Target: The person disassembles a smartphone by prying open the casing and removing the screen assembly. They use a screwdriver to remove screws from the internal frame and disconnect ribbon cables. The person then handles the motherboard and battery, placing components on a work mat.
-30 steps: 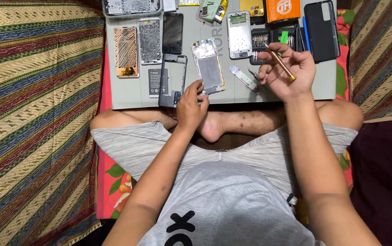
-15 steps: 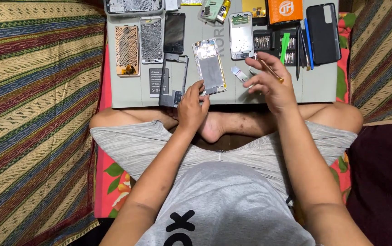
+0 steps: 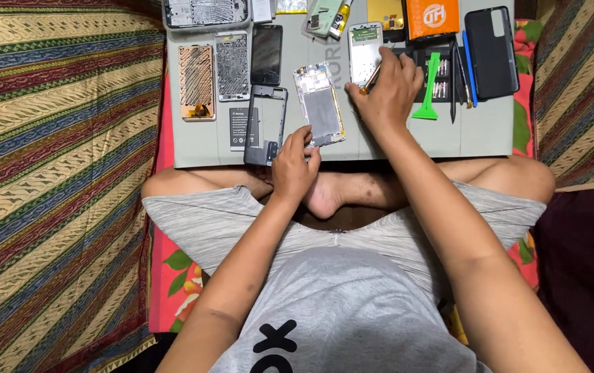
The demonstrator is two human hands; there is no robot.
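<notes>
**Phone frame at the mat's near edge**

Phone frame (image 3: pixel 319 105) lies on the grey mat (image 3: pixel 476 135), its near end pinched by the left hand (image 3: pixel 295 162). Beyond, the right hand (image 3: pixel 388 93) grips a thin tool (image 3: pixel 371 76) beside a second phone (image 3: pixel 364 52).

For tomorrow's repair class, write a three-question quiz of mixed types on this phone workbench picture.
1. True or false: the left hand rests at the bottom edge of the opened phone frame.
2. Which tool lies just right of the right hand? A) green pry tool B) red hammer C) blue scissors
3. Fill in: the right hand holds a thin ____-coloured tool.

Key
1. True.
2. A, the green pry tool on the grey mat.
3. Brass (golden); what kind of tool cannot be told.
</notes>
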